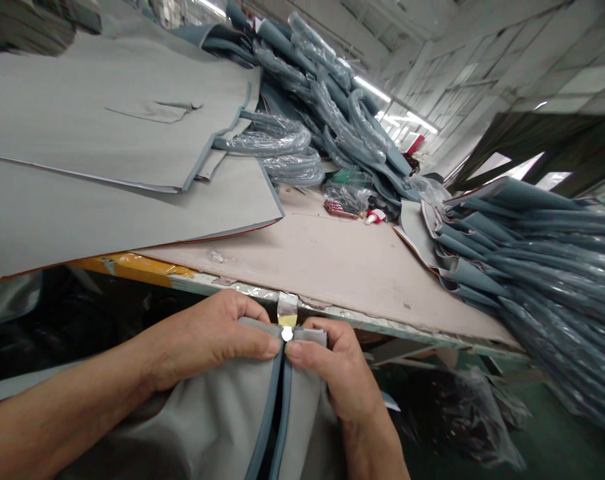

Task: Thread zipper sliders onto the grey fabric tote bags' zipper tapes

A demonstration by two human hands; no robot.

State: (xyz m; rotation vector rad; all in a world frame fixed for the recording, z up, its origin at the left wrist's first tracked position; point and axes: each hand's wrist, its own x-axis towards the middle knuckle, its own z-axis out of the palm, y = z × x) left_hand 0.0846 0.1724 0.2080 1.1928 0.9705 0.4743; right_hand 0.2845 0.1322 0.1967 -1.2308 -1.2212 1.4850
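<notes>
Grey sheet material [222, 407] with blue-grey bound edges hangs in front of the table edge. My left hand [207, 340] pinches its top corner on the left side, thumb in front and fingers behind. On the right, my right hand [337, 367] pinches the facing corner the same way. Between the two thumbs is a small bright white round piece [287, 333], just below a shiny tab with a yellow end [287, 310] at the table edge. A narrow dark gap runs down between the two bound edges. The fingertips behind the material are partly hidden.
Large grey sheets [107, 187] cover the table's left side. Plastic-wrapped blue-grey bundles [327, 100] are piled behind, and more bundles [547, 267] hang over the right side. A red tool [339, 210] and a red-and-white bottle [375, 217] lie on the tabletop [332, 260].
</notes>
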